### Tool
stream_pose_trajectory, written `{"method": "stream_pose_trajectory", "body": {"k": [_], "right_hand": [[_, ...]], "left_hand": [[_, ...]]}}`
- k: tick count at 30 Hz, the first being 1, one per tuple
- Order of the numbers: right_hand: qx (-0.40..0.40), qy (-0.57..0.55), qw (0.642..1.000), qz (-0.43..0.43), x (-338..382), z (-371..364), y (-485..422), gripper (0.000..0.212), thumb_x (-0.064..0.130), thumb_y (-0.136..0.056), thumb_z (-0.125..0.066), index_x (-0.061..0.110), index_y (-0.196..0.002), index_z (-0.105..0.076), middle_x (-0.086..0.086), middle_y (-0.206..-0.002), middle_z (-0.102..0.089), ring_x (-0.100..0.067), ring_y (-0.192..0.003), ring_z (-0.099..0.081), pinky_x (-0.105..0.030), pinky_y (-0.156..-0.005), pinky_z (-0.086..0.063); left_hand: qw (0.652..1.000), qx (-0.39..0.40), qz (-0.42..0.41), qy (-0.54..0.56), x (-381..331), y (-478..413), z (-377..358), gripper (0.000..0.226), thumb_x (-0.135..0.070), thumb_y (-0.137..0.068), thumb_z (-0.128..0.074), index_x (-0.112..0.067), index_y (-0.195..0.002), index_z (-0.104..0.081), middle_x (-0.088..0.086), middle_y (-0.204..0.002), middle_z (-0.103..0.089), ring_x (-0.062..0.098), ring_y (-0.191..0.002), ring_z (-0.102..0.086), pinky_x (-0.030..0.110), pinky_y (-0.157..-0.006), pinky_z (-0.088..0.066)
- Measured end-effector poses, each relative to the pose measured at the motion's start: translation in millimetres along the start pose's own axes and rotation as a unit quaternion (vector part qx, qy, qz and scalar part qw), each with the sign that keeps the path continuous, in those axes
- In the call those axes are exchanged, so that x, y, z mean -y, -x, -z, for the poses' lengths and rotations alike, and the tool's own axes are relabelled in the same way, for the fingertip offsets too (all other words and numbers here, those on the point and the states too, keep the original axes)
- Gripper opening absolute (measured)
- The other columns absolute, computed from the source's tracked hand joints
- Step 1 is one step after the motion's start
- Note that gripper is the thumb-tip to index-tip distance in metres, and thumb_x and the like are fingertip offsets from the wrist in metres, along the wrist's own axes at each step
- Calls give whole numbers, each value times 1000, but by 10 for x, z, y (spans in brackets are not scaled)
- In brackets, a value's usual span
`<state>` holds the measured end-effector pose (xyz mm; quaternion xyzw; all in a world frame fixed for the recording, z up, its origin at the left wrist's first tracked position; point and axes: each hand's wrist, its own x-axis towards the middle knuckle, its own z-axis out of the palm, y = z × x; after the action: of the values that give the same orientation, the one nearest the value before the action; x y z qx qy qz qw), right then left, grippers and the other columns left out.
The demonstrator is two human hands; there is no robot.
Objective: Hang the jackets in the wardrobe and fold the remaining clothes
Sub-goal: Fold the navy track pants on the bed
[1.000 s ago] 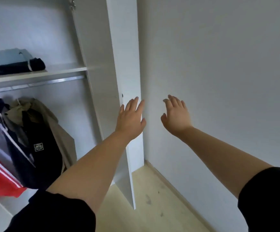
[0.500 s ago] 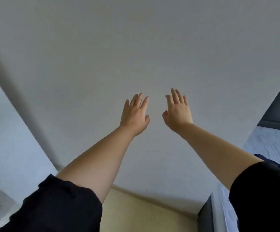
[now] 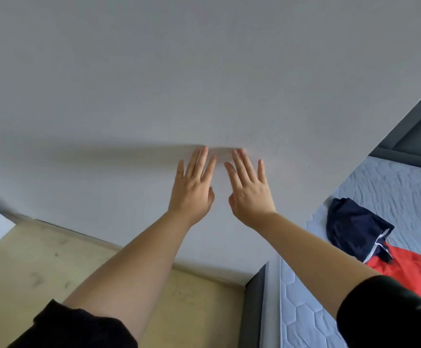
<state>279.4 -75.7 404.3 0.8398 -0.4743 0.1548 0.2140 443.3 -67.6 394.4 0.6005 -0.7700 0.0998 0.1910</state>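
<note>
- Where the bed shows at the lower right, a dark navy garment (image 3: 355, 229) lies crumpled on the mattress (image 3: 392, 187), with white trim showing at its lower edge.
- A red garment (image 3: 413, 275) lies just beside it, nearer the camera, touching or overlapping the navy one; its lower part is hidden behind the right sleeve (image 3: 390, 315).
- Neither garment is folded, and neither is touched by a hand.
- Left hand (image 3: 194, 187): stretched forward, back of the hand up, fingers straight and slightly spread, holding nothing.
- Right hand (image 3: 250, 189): stretched forward beside the left, fingers straight and slightly spread, holding nothing.
- Both hands are raised in front of the grey wall (image 3: 204, 71), well apart from the garments; whether the fingertips touch the wall cannot be told.
- Both arms are bare to above the elbow, ending in black sleeves at the bottom edge.
- Mattress: pale blue-grey, quilted, set in a dark grey bed frame (image 3: 253, 302).
- Floor (image 3: 41, 267): light yellowish, with dark scuff marks, meeting the wall along a skirting line.
</note>
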Motion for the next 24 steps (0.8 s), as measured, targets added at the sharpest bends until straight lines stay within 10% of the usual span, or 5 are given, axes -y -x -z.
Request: {"method": "stream_pose_trajectory", "body": {"k": [24], "right_hand": [[-11,-161,986,-51,434,-2867,2027,68,-4,-70,-50,4,-137,-41,-17,-155,-24,-30,-147,-11,-44,-117,-2]], "left_hand": [[993,19,102,58,-459,1820,-3161,76,-22,-94,-47,-20,-154,0,7,-161,6,23,-148,4,47,-117,-7]]}}
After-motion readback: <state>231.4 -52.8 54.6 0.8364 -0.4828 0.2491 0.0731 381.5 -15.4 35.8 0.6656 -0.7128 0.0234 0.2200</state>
